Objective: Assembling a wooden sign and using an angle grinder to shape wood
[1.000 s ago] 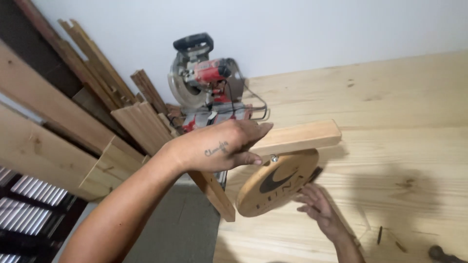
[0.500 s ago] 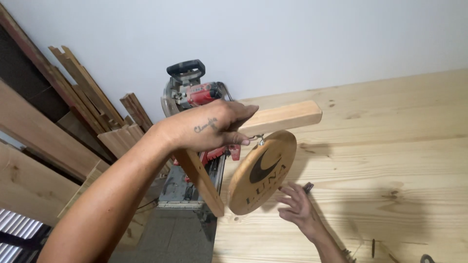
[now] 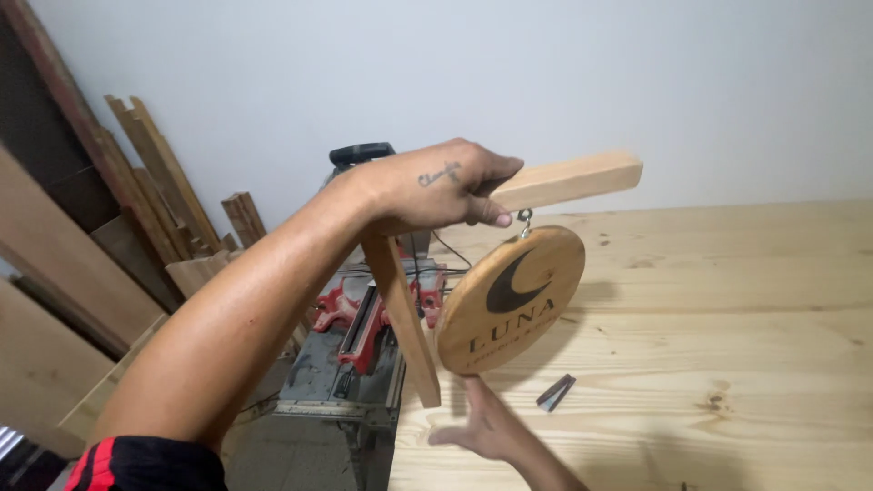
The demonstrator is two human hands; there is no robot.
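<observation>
— Bracket first: where are we holding it?

— Our left hand [image 3: 436, 189] is closing around the corner of the L-shaped wooden bracket [image 3: 564, 180], lifting it above the near edge of the pine workbench [image 3: 727, 300]. Its top arm is running out to the right, nearly level; its other leg is slanting down toward us.

— And the round wooden sign [image 3: 511, 300]?

— It is hanging from a small metal hook [image 3: 526, 218] under the top arm, just right of our left hand, its face tilting up and right.

— Which hand is nearer the sign?

— Our right hand [image 3: 486, 427] is lying directly below it, open, palm up, fingers spreading, almost touching the lower rim; we cannot tell whether it is making contact. So the sign is sitting between our two hands, left above, right beneath.

— Anything else close?

— A red miter saw [image 3: 373, 309] is standing behind the bracket's lower leg.
</observation>
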